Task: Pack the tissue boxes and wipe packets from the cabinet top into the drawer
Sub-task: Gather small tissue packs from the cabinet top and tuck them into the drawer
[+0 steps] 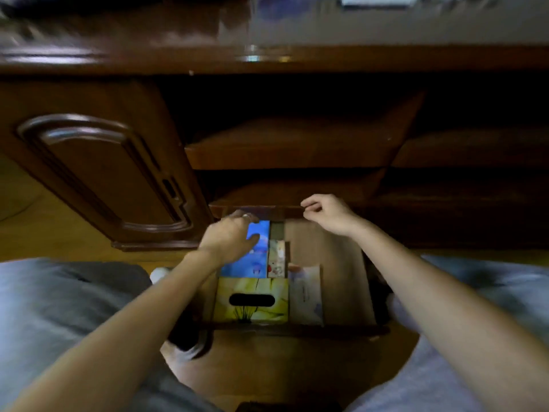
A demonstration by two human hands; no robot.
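So the blue tissue box (249,254) is laid flat in the drawer (335,257), long axis running from the drawer's front to its back, at the back-left. It's gripped at its far end by the left hand (228,236), thumb on top. The yellow tissue box (252,298) is set crosswise just in front of it. The right hand (323,214) is loosely curled at the drawer's back edge, nothing held.

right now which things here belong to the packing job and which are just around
Job:
- drawer
- blue tissue box, left hand on it
- yellow tissue box
- pale wipe packet

Around:
- cabinet door
- shelf
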